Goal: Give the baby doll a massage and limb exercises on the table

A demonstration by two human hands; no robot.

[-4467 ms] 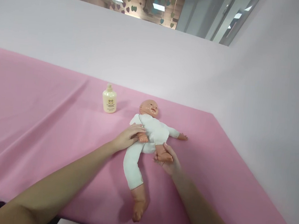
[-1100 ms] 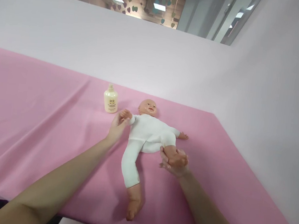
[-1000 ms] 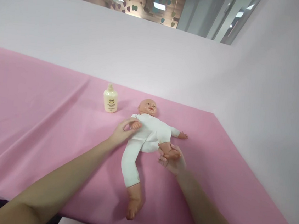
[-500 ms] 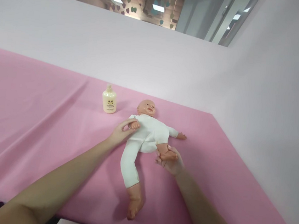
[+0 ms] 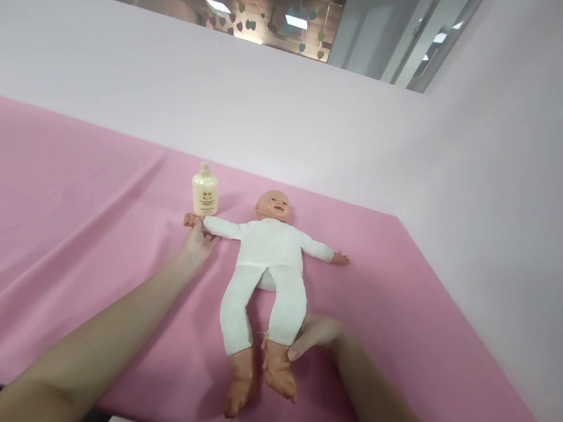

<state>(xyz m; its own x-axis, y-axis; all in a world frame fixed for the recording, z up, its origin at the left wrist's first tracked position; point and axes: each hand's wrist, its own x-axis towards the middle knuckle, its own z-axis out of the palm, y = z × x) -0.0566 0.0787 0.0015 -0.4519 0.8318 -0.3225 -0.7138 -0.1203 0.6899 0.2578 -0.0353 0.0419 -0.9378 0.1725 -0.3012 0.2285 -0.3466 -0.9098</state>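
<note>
A baby doll (image 5: pixel 268 263) in a white suit lies face up on the pink cloth (image 5: pixel 58 228), arms spread and both legs straight toward me. My left hand (image 5: pixel 196 242) holds the doll's outstretched arm near its wrist, fingers closed around it. My right hand (image 5: pixel 313 335) grips the doll's lower leg just above the bare foot (image 5: pixel 279 375). A small cream lotion bottle (image 5: pixel 205 191) stands upright just behind the doll's held hand.
Pale walls (image 5: pixel 502 214) close the table in at the back and right. The cloth's near edge runs along the bottom of the view, with wrinkles at the left.
The doll's arm, bent over its chest before, now lies stretched out to the left in my left hand. My right hand has drawn the bent leg down straight beside the other.
</note>
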